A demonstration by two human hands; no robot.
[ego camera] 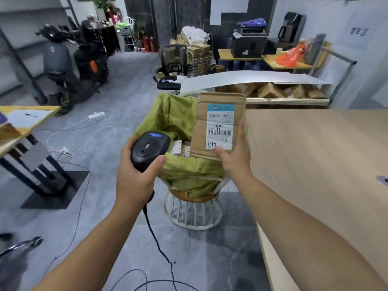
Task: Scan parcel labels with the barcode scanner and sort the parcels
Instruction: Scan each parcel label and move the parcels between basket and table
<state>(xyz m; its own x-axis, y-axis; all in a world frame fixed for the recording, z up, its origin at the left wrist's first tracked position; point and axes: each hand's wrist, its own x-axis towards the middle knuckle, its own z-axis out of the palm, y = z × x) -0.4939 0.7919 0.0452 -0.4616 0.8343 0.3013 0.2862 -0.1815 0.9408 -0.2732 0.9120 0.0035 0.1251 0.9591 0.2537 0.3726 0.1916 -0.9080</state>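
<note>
While the parcel [218, 101] is held upright over the green-lined basket [189, 170], pinched at its lower edge by the right grip [233, 158], the barcode scanner [149, 149], clasped in the left grip [136, 175], is best aimed squarely at the label [220, 127], the thumb being kept off the barcodes.

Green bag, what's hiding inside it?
A few small labelled parcels lie in the green bag. The cardboard parcel in the right hand and the scanner in the left hand cover the rest.
</note>
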